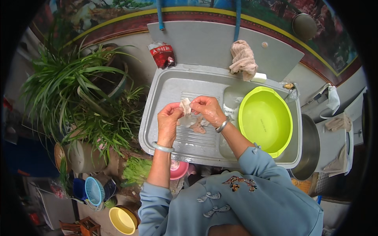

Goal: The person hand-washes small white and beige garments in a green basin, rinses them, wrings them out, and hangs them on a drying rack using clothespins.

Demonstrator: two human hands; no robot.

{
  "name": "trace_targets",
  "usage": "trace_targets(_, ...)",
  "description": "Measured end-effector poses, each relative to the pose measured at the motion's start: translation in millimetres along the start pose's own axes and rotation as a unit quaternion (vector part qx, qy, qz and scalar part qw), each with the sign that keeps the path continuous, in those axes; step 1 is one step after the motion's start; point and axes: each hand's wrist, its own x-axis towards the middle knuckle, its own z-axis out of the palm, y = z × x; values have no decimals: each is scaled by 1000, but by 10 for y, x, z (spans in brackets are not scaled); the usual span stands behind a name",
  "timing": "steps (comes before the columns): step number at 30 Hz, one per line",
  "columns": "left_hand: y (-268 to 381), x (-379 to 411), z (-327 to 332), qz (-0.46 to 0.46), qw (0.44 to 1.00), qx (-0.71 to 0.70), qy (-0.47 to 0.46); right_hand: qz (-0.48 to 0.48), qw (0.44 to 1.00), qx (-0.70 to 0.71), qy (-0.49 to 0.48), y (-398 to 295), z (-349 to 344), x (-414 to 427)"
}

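Observation:
Between my two hands, above the ribbed washboard part of a grey sink (158, 88), is a small piece of pale wet cloth (186, 105). Thumb and fingers of my left hand (169, 116) pinch its left side. My right hand (209, 109), wet and slightly sudsy, pinches its right edge. Below them, beige wet fabric (198, 126) lies on the ridges, partly hidden by my hands. A lime-green plastic basin (262, 121) stands in the sink's right-hand bowl, to the right of my right forearm. White suds show beside it.
A red printed bag (163, 55) stands at the sink's back left corner. A beige towel (244, 57) hangs at the back beside a white block (259, 77). Leafy potted plants (85, 76) crowd the left. A large metal basin (307, 147) leans at the right, near a white cabinet (332, 138).

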Motion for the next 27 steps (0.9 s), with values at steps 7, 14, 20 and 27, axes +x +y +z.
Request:
trace_targets(7, 146, -4, -138, -3, 999, 35, -7, -63, 994, 82, 23, -17, -22, -4)
trace_targets(14, 108, -11, 12, -24, 998, -61, 3, -8, 980, 197, -12, -8, -8, -7)
trace_targets(20, -158, 4, -33, -12, 998, -54, -15, -32, 980, 194, 8, -11, 6, -51)
trace_targets(27, -129, -9, -15, -18, 995, -94, -12, 10, 994, 112, -11, -166, -4, -67)
